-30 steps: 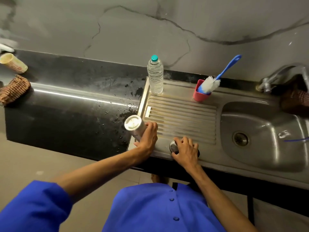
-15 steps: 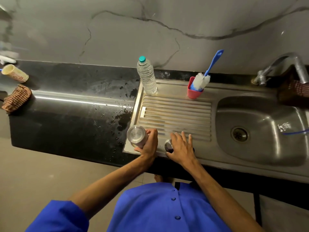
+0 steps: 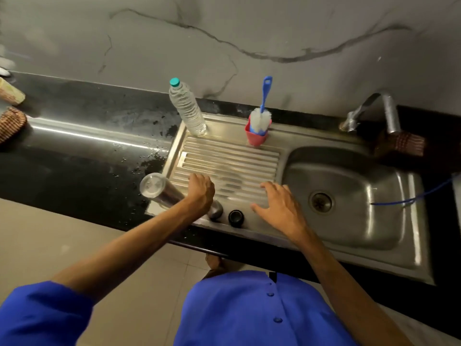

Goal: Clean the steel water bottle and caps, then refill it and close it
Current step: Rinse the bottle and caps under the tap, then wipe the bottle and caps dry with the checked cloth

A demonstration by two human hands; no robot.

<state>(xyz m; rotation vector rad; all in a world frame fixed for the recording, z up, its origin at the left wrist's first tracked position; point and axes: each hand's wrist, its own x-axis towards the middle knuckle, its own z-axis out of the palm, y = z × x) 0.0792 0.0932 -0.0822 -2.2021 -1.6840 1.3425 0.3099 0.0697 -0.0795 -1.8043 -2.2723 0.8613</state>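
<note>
My left hand (image 3: pixel 199 189) grips the steel water bottle (image 3: pixel 162 189), tilted at the drainboard's (image 3: pixel 232 156) seven o'clock corner; my right hand (image 3: pixel 279 206) hovers with fingers spread, released. The black cap (image 3: pixel 235 218) sits between them. I judge washing comes next: fetch the bottle brush (image 3: pixel 261 116) at twelve. The bench (image 3: pixel 74 171) edge is close; the basin (image 3: pixel 349 196) at three offers room.
</note>
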